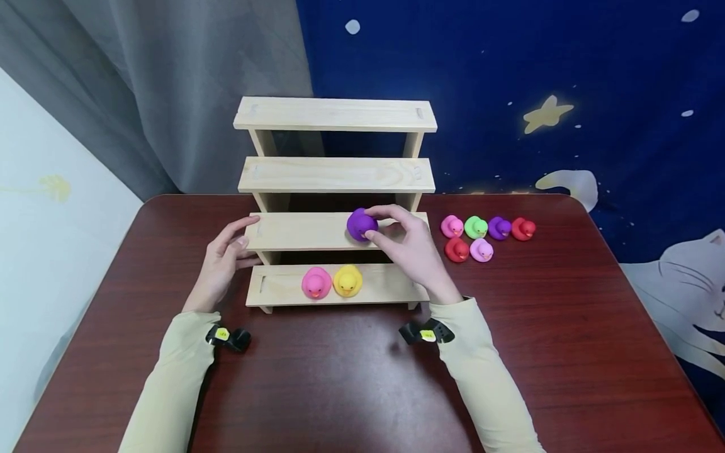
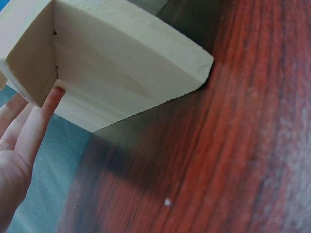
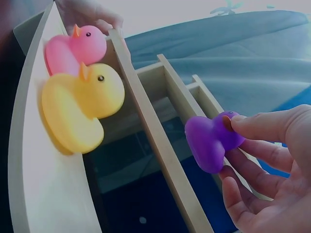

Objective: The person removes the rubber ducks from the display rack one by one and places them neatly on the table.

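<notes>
My right hand (image 1: 416,251) pinches a purple rubber duck (image 1: 359,224) between thumb and fingers, over the right part of the second step from the bottom of a wooden stepped shelf (image 1: 306,231). In the right wrist view that purple duck (image 3: 209,141) appears above the step edges; whether it touches wood I cannot tell. My left hand (image 1: 223,255) touches the left end of the same step, its fingers (image 2: 36,126) fairly straight against the wood in the left wrist view. A pink duck (image 1: 316,283) and a yellow duck (image 1: 347,280) sit side by side on the bottom step.
Right of the shelf, several more ducks stand on the dark red table (image 1: 566,327) in two rows, including a green duck (image 1: 476,227) and a red duck (image 1: 523,229). A grey curtain (image 1: 187,82) and a blue patterned cloth (image 1: 453,56) hang behind the shelf.
</notes>
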The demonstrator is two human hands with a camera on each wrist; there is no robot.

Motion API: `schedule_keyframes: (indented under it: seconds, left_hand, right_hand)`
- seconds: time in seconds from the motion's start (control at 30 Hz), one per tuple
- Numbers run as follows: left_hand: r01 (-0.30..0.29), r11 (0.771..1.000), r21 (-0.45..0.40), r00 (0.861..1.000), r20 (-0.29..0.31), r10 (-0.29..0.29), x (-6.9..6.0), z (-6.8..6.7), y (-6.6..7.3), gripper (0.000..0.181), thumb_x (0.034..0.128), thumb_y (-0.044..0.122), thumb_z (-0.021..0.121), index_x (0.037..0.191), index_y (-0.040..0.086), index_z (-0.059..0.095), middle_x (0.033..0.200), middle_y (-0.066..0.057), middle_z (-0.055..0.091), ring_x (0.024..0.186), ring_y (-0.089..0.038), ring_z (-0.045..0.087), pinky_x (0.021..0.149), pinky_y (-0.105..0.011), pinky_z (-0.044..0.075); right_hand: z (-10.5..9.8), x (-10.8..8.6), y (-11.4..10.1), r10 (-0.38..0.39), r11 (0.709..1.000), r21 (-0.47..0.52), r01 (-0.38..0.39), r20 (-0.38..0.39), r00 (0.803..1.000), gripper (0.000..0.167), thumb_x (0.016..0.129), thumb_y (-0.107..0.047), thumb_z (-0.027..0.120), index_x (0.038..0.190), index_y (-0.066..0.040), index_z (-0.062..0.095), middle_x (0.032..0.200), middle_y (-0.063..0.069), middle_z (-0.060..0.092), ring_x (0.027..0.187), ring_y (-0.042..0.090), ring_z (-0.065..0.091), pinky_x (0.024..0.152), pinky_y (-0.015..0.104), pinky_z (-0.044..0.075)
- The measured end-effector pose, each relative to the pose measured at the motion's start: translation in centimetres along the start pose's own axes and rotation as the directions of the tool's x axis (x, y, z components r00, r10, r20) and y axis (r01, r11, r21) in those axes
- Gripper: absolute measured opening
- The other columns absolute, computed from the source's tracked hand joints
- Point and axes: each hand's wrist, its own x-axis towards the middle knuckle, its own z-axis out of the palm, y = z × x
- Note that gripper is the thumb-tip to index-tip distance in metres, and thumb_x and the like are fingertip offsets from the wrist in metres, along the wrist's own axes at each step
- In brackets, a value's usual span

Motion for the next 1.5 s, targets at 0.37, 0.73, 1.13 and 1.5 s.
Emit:
schedule_keyframes:
  seconds: [0.37,0.73,1.13,1.5]
  left_hand:
    - [-0.009,1.000,-0.005,1.000,-0.003,0.009,0.0,0.0,0.0,0.038,0.1031,0.008,0.042,0.140,0.009,0.050,0.121,-0.008,0.058,0.093,-0.014,0.068,0.072,-0.029,0.056]
    - [-0.002,1.000,0.024,1.000,0.001,0.002,0.0,0.1,0.0,0.038,0.1035,0.008,0.040,0.140,0.010,0.050,0.123,-0.009,0.057,0.094,-0.013,0.068,0.072,-0.029,0.056]
    - [0.003,1.000,0.009,1.000,0.001,-0.003,-0.1,0.0,0.0,0.038,0.1040,0.011,0.041,0.141,0.012,0.050,0.126,-0.012,0.054,0.095,-0.013,0.067,0.073,-0.028,0.056]
    - [0.006,1.000,0.008,1.000,-0.002,-0.006,-0.1,0.1,0.0,0.038,0.1041,0.009,0.039,0.141,0.012,0.049,0.117,-0.009,0.060,0.095,-0.014,0.067,0.073,-0.028,0.056]
  right_hand:
    - [-2.1,-0.7,0.2,0.049,0.999,-0.017,-0.050,-0.033,0.998,0.031,0.086,-0.004,0.072,0.116,-0.005,0.067,0.110,0.010,0.064,0.088,0.023,0.062,0.077,0.036,0.050]
    - [-3.5,-1.6,0.6,0.063,0.997,-0.042,-0.065,-0.042,0.997,0.032,0.087,-0.006,0.072,0.118,-0.006,0.067,0.113,0.007,0.065,0.080,0.021,0.063,0.060,0.026,0.044]
    - [-5.2,-2.2,1.1,0.023,0.998,-0.058,-0.028,-0.085,0.996,0.031,0.086,-0.001,0.072,0.117,-0.001,0.067,0.112,0.010,0.065,0.083,0.021,0.061,0.078,0.026,0.048]
    - [-6.4,-3.3,0.0,0.080,0.987,-0.128,-0.096,-0.126,0.989,0.032,0.086,0.000,0.071,0.118,-0.001,0.066,0.109,0.015,0.065,0.094,0.027,0.056,0.076,0.018,0.046]
